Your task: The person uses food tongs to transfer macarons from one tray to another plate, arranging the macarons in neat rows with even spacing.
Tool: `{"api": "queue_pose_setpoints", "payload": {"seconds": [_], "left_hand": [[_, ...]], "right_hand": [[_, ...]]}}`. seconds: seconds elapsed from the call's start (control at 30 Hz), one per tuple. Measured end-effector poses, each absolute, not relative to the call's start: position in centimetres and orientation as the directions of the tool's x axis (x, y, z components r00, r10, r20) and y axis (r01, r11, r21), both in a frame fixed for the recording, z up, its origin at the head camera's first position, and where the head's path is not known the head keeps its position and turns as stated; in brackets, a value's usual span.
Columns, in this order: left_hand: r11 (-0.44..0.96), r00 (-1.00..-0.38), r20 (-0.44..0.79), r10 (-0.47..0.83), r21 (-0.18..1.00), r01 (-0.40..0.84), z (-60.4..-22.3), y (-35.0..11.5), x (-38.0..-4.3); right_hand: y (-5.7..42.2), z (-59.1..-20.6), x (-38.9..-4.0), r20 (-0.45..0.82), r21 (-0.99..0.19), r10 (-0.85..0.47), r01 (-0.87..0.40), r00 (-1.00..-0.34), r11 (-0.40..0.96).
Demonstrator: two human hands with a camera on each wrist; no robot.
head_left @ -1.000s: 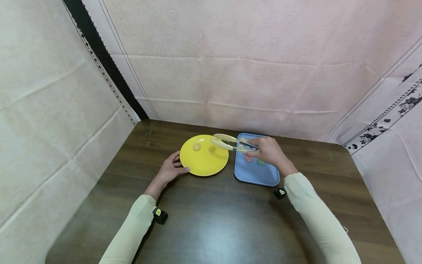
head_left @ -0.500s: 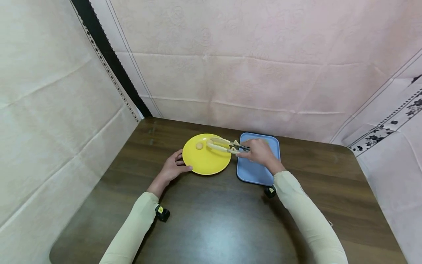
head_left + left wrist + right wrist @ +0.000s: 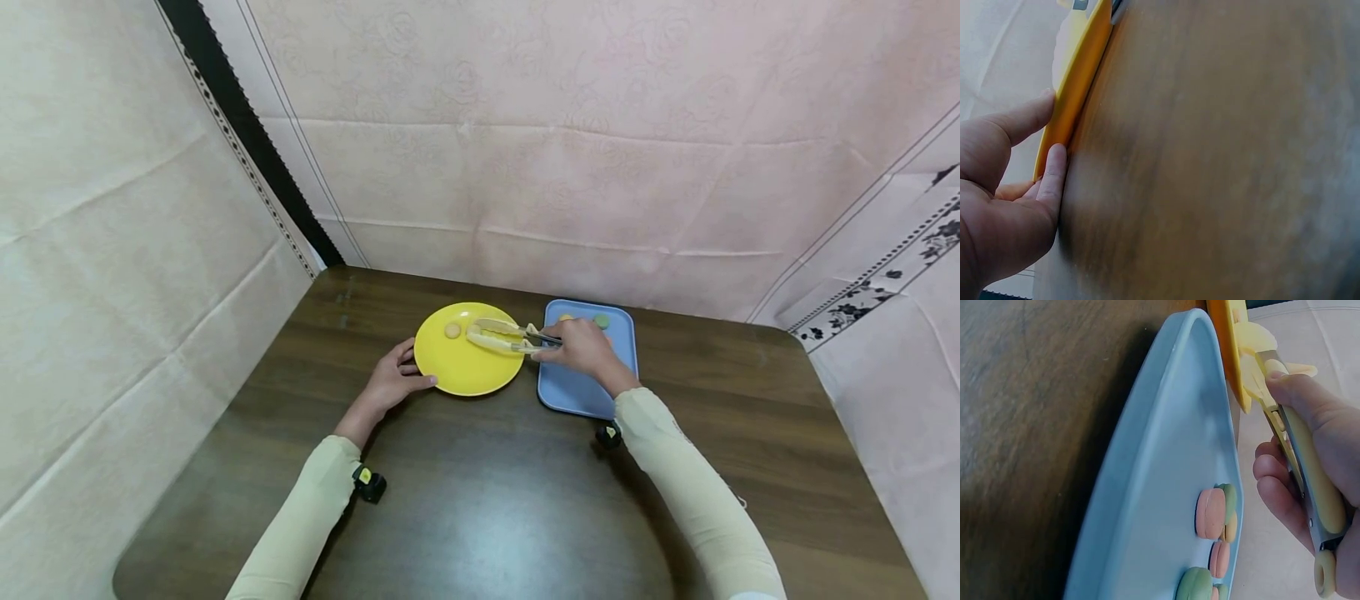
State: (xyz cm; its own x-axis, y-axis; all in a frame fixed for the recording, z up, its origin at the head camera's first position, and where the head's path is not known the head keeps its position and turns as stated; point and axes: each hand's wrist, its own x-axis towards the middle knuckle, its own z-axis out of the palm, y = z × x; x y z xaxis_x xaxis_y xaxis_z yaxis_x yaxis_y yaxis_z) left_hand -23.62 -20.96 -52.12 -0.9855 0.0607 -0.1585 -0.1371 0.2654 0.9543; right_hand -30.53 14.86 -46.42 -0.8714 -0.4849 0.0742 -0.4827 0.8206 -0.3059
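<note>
My left hand [image 3: 386, 383] holds the left rim of a yellow plate [image 3: 465, 373], its thumb at the near edge. In the left wrist view the thumb touches the orange-looking plate rim [image 3: 1075, 84], with fingers against the side below. My right hand [image 3: 585, 346] grips a pair of tongs [image 3: 1313, 475] with cream tips and handles. Their tips lie over the plate, right of a tan macaron [image 3: 452, 331]. Whether something sits between the tips I cannot tell. The right hand is above a blue tray [image 3: 570, 392], which carries pink [image 3: 1211, 513], green [image 3: 602, 321] and yellow macarons.
The plate and tray stand side by side near the far edge of a dark wooden table [image 3: 495, 483]. Behind it hangs a pale cloth [image 3: 555, 192], with another cloth [image 3: 135, 250] along the left. A black camera [image 3: 370, 485] is strapped at the left wrist.
My right hand has moved left with the tongs, whose tips have lowered over the plate and drawn closer together. The left hand stays at the plate rim. The view has shifted slightly.
</note>
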Motion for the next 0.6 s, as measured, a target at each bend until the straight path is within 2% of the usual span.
{"api": "queue_pose_setpoints", "payload": {"seconds": [0.33,0.47,0.6], "left_hand": [[0.254,-0.986,-0.154,0.069,0.958,-0.132,-52.0,-21.1,-23.7],[0.257,-0.986,-0.152,0.064,0.958,-0.131,-52.0,-21.1,-23.7],[0.266,-0.986,-0.155,0.063,0.955,-0.133,-51.9,-21.0,-23.5]], "right_hand": [[16.9,-45.1,-29.5,0.192,-0.330,-0.505,-0.540,-0.842,0.775],[18.3,-44.1,-28.3,0.219,-0.367,-0.471,-0.519,-0.855,0.772],[20.1,-43.2,-26.8,0.243,-0.353,-0.436,-0.498,-0.866,0.792]]}}
